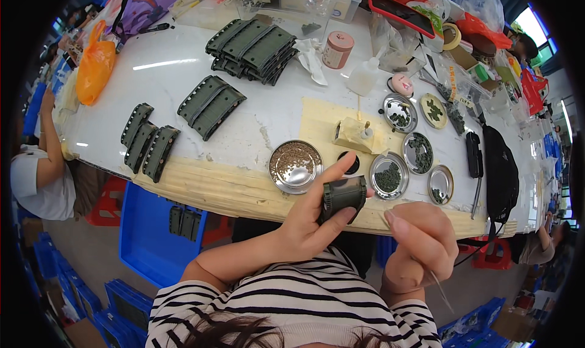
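My left hand [308,217] is closed round a small dark green curved plastic part [343,197], held over the front edge of the table. To its right my right hand [423,241] pinches tweezers [437,287]; their thin tip points toward the green part, a little apart from it. Just beyond my hands, a metal dish [296,165] holds brown bits. Another metal dish [390,174] is filled with tiny dark green pieces. A third dish [418,153] has larger green pieces in it.
Stacked green curved panels [253,46] lie at the back, and one panel [210,107] sits nearer. Smaller green parts [149,141] are at left. A pink jar [338,49], a squeeze bottle [364,74] and a black pouch [501,171] stand around. A blue crate [143,238] is below.
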Demonstrator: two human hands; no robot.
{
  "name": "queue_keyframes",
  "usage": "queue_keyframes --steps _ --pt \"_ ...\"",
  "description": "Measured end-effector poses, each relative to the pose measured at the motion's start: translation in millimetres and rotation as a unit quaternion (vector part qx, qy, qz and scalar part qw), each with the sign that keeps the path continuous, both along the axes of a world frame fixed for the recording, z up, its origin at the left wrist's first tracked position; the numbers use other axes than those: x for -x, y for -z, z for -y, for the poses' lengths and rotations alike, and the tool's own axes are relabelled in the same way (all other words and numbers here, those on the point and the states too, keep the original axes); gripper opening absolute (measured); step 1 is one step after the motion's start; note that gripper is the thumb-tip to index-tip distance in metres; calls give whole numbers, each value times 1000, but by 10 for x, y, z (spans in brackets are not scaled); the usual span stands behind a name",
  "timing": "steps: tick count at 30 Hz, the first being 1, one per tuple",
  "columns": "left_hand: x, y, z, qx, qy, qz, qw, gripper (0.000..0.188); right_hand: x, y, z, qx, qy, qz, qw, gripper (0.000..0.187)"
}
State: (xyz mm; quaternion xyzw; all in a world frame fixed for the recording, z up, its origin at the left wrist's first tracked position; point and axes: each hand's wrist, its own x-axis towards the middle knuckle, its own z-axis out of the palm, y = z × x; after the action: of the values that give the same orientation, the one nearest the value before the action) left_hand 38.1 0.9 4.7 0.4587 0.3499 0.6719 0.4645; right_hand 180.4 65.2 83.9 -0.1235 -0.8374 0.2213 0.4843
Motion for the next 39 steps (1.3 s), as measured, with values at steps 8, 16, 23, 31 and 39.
queue_keyframes --steps 8,16,23,31,39 --pt "339 -18 77 35 102 -36 993 36 -62 219 -153 92 97 -30 991 20" --pt "374 6 69 34 116 -32 992 32 -25 212 -310 170 115 9 979 4" --pt "377 25 73 54 130 12 990 35 72 155 -462 127 144 64 979 5" --pt "420 56 59 103 181 131 969 58 188 145 -605 61 164 138 975 12" --pt "362 -2 70 157 164 168 959 71 215 167 -635 62 169 138 974 10"
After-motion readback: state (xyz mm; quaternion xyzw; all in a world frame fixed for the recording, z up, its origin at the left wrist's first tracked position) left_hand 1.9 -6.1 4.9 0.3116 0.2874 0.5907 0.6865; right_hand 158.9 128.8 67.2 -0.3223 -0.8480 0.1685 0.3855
